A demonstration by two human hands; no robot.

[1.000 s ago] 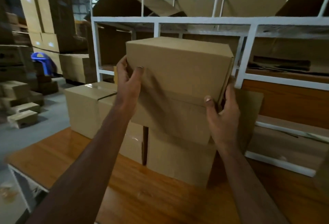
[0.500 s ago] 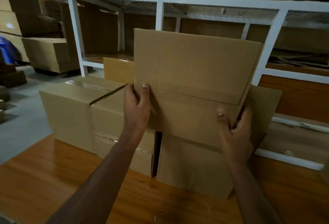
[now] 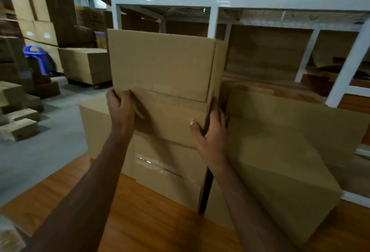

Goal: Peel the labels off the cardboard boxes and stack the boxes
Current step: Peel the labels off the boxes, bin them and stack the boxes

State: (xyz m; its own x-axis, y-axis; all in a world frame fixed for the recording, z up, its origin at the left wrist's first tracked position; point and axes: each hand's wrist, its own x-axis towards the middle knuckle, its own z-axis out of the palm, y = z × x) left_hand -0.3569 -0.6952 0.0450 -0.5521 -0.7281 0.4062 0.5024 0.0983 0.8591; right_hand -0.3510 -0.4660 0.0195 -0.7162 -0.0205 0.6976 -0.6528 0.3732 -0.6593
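At the centre of the frame the cardboard box (image 3: 162, 83) sits atop the stack on the table (image 3: 128, 219), left hand (image 3: 120, 107) and right hand (image 3: 210, 131) gripping its lower corners; it looks light, stiff, smooth-sided, best held by opposite edges

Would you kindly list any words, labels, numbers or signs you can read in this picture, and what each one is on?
No text can be read anywhere.
Held box, gripped by the left hand and right hand: plain cardboard, no print or label visible.
Taped box underneath: only shiny tape.
Background cartons: small pale label patches, too blurred to read.
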